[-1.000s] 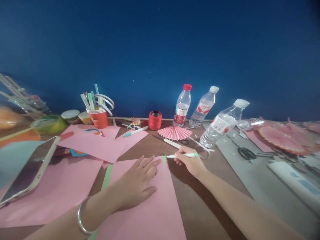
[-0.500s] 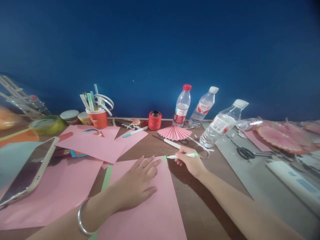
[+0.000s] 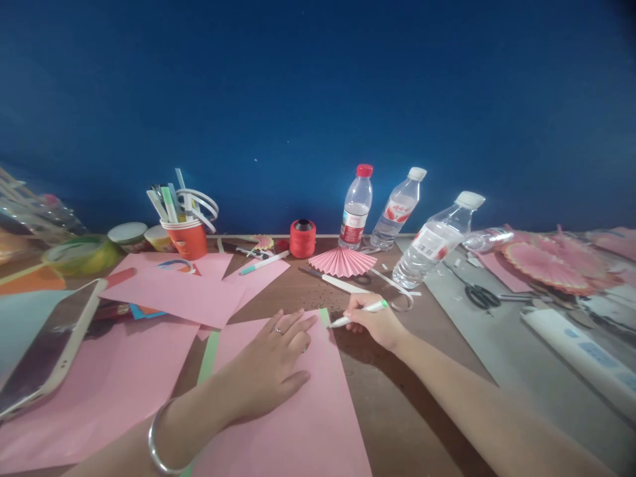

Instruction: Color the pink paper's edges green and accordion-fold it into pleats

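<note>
My left hand (image 3: 278,361) lies flat with fingers stretched over a pink sheet of paper (image 3: 293,430), pressing it to the table. A green band runs along the sheet's left edge, and a short green patch colours its far right corner. My right hand (image 3: 375,324) is closed round a white marker (image 3: 358,314) with a green end. The marker's tip meets the sheet's right edge, just below the green patch. A pleated pink paper fan (image 3: 342,262) rests beyond my right hand, beside a white-handled knife or pen-like tool (image 3: 342,284).
Three upright water bottles (image 3: 356,209) stand behind. A red thread spool (image 3: 303,238) and a red cup of markers (image 3: 185,238) are at the back. On the left lie a phone (image 3: 54,344) and pink sheets (image 3: 114,391); on the right, black scissors (image 3: 481,297) and pink paper flowers (image 3: 556,258).
My right hand has drawn the marker's tip slightly toward me along the sheet's right edge, and the green patch there is longer. My left hand keeps its place on the paper.
</note>
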### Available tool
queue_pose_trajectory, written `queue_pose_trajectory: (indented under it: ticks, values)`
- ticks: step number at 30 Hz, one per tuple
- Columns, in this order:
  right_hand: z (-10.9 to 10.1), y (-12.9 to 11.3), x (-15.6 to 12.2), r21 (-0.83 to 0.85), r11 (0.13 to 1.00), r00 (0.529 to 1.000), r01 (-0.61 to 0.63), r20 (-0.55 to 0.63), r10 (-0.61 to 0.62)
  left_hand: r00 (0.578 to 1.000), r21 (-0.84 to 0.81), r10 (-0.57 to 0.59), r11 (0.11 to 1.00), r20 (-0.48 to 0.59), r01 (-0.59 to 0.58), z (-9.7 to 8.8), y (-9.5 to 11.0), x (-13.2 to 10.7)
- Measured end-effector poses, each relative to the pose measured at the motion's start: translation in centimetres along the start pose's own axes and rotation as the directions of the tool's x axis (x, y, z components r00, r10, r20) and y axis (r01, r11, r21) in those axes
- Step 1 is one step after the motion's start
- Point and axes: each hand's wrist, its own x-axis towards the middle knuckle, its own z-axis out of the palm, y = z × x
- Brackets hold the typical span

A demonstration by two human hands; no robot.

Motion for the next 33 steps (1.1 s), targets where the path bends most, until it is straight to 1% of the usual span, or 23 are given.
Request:
queue_pose_trajectory:
  ticks: [3, 7, 9, 13, 16, 19, 22, 26, 29, 33]
  values:
    - [-0.03, -0.04, 0.0, -0.005, 1.0, 1.0, 0.01, 0.0, -0.01, 1.0, -0.005, 0.008, 1.0, -0.008, -0.008, 0.09, -0.02, -0.03]
    - [-0.01, -0.22, -0.12, -0.019, 1.0, 0.999, 0.005, 0.035, -0.004, 1.0, -0.026, 0.008, 1.0, -0.03, -0.009, 0.22, -0.08, 0.02]
    - [0.0, -0.3, -0.2, -0.022, 1.0, 1.0, 0.011, 0.03, -0.011, 1.0, -0.033, 0.008, 0.999, -0.024, -0.009, 0.21, -0.09, 0.05]
    - [0.0, -0.3, -0.26, -0.035, 0.999, 0.998, 0.006, 0.059, -0.004, 1.0, -0.029, 0.004, 1.0, -0.017, -0.004, 0.07, -0.05, 0.0]
    - [0.01, -0.25, -0.26, -0.028, 1.0, 0.999, 0.014, 0.047, -0.012, 1.0, -0.006, 0.007, 1.0, -0.005, -0.007, 0.06, -0.03, -0.04]
    - [0.05, -0.21, -0.28, -0.029, 1.0, 0.997, 0.011, 0.071, -0.008, 1.0, -0.006, 0.003, 1.0, -0.007, -0.003, 0.15, -0.04, -0.04]
    - [0.06, -0.14, -0.3, -0.018, 1.0, 0.999, 0.016, 0.053, -0.015, 1.0, -0.006, 0.007, 1.0, -0.004, -0.007, 0.17, -0.06, -0.06]
    - [-0.08, -0.08, -0.23, -0.005, 1.0, 0.998, 0.001, 0.07, 0.0, 1.0, -0.002, 0.01, 1.0, 0.001, -0.01, 0.08, -0.08, -0.11]
    - [-0.13, -0.1, -0.17, 0.01, 1.0, 1.0, 0.005, 0.02, -0.005, 1.0, -0.015, 0.002, 1.0, -0.019, -0.002, 0.09, -0.09, -0.07]
    - [-0.06, -0.06, -0.19, -0.019, 1.0, 0.999, 0.021, 0.029, -0.02, 0.999, -0.019, -0.013, 1.0, -0.032, 0.012, 0.16, -0.1, 0.02]
